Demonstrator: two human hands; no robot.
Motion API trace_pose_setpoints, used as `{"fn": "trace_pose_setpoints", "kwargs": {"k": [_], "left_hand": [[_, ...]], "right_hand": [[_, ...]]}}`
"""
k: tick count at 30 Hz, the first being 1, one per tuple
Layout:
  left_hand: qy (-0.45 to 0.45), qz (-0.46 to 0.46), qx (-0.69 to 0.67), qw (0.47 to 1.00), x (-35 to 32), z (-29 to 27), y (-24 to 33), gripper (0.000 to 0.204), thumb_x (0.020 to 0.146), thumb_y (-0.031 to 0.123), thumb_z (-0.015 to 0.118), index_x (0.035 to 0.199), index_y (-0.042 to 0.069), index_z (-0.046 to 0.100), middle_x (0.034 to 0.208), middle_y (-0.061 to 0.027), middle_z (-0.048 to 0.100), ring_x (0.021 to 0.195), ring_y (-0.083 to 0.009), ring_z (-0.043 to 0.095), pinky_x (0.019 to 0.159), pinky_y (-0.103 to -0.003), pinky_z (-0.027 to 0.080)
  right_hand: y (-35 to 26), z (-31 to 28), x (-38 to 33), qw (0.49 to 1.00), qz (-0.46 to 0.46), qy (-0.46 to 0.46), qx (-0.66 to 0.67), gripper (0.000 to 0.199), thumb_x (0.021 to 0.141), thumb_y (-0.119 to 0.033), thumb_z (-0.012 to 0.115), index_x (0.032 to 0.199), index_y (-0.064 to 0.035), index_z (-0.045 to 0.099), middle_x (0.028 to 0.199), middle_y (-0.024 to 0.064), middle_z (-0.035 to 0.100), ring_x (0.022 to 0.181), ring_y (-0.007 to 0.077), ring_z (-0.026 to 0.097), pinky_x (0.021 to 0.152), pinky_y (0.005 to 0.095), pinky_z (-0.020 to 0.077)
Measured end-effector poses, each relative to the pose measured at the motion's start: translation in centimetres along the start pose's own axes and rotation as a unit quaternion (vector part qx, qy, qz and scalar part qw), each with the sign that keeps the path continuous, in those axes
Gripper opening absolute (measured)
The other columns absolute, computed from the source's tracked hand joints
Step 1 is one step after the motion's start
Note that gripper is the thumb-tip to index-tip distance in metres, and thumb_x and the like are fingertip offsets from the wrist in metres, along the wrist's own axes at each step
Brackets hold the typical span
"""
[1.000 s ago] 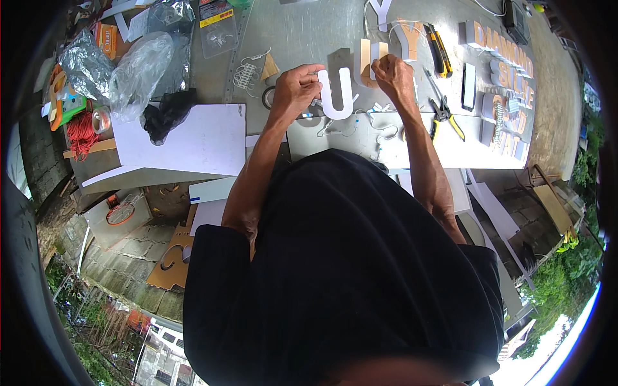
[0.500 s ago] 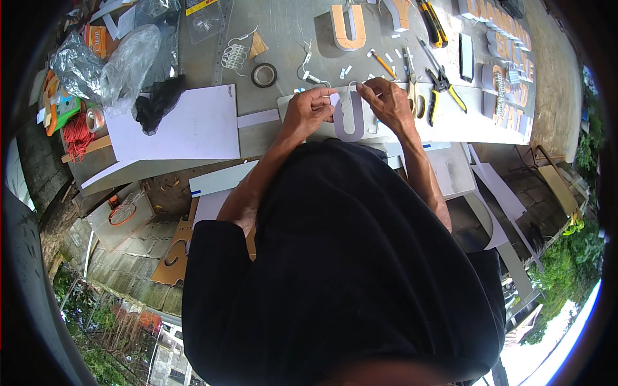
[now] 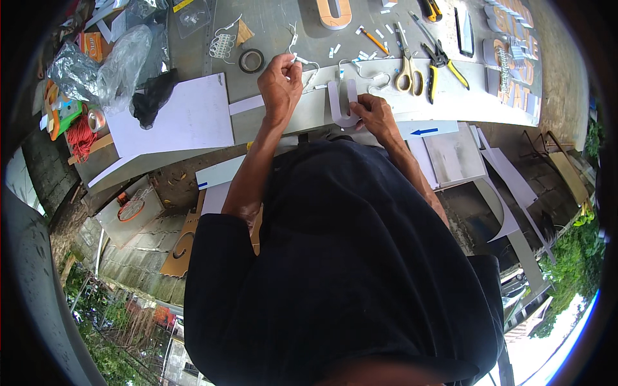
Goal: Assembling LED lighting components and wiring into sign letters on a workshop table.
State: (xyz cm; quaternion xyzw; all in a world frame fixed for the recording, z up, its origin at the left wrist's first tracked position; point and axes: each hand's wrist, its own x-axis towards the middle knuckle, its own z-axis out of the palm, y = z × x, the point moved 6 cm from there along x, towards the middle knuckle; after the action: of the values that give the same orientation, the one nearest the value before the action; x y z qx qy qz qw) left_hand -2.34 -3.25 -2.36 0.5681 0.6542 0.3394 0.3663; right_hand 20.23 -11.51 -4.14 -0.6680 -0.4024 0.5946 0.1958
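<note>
Right hand (image 3: 375, 116) pinches a pale, flat U-shaped letter (image 3: 334, 105) by the grey metal surface's (image 3: 270, 32) near edge; slackening could drop it. Left hand (image 3: 281, 80) seems pinched on thin white wiring (image 3: 313, 63); tugging might snag.

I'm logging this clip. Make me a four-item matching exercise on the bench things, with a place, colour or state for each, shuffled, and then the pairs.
Column one
1. scissors
2. roll of dark tape
3. pale U-shaped piece
4. pencil

Column two
A. held in the right hand
B. orange, lying at a slant near small white pieces
C. off-white handles, blades toward the top of the picture
D. lying to the left of the left hand

Right pairs: 1-C, 2-D, 3-A, 4-B
</note>
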Motion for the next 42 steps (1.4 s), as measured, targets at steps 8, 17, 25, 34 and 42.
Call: {"fn": "trace_pose_setpoints", "kwargs": {"k": [8,17,25,34,42], "left_hand": [[0.054,0.086,0.323,0.941,6.4,0.8,0.2,0.032,0.080,0.024,0.079,0.102,0.003,0.068,0.082,-0.0118,0.072,0.074,-0.0295,0.069,0.073,-0.040,0.054],[0.022,-0.021,0.133,0.991,8.1,0.1,-2.1,0.020,0.078,0.015,0.078,0.091,0.002,0.071,0.079,-0.0125,0.073,0.070,-0.0269,0.071,0.068,-0.037,0.055],[0.084,0.016,-0.013,0.996,11.4,-3.2,-1.5,0.025,0.080,0.014,0.079,0.100,0.000,0.075,0.079,-0.0069,0.073,0.068,-0.0131,0.067,0.065,-0.027,0.054],[0.033,0.065,-0.227,0.971,12.3,-3.6,5.0,0.020,0.083,0.010,0.079,0.097,-0.002,0.072,0.072,-0.0020,0.067,0.060,-0.0076,0.059,0.054,-0.022,0.047],[-0.029,0.035,-0.206,0.978,10.3,-1.6,5.3,0.023,0.084,0.012,0.079,0.099,-0.003,0.071,0.074,-0.0013,0.067,0.059,-0.0054,0.056,0.052,-0.021,0.044]], "right_hand": [[0.4,0.7,1.9,0.999,-0.025,-0.028,-0.021,0.031,0.091,-0.021,0.066,0.101,0.0088,0.067,0.082,0.0178,0.072,0.064,0.0262,0.072,0.061,0.0356,0.0578],[0.3,0.8,2.1,0.992,-0.093,-0.036,-0.078,0.027,0.086,-0.020,0.068,0.094,0.0052,0.069,0.084,0.0218,0.071,0.073,0.0344,0.071,0.071,0.0413,0.0554],[-1.6,2.3,2.6,0.987,-0.097,-0.011,-0.124,0.025,0.087,-0.019,0.068,0.100,0.0023,0.069,0.092,0.0214,0.071,0.087,0.0352,0.070,0.081,0.0430,0.0526],[-5.1,5.1,3.6,0.965,-0.164,0.092,-0.184,0.025,0.086,-0.014,0.069,0.104,0.0039,0.066,0.081,0.0238,0.070,0.077,0.0384,0.071,0.070,0.0450,0.0543],[-7.2,3.2,3.2,0.894,-0.245,0.164,-0.337,0.024,0.086,-0.026,0.069,0.091,-0.0031,0.062,0.073,0.0199,0.068,0.069,0.0395,0.068,0.063,0.0489,0.0527]]}}
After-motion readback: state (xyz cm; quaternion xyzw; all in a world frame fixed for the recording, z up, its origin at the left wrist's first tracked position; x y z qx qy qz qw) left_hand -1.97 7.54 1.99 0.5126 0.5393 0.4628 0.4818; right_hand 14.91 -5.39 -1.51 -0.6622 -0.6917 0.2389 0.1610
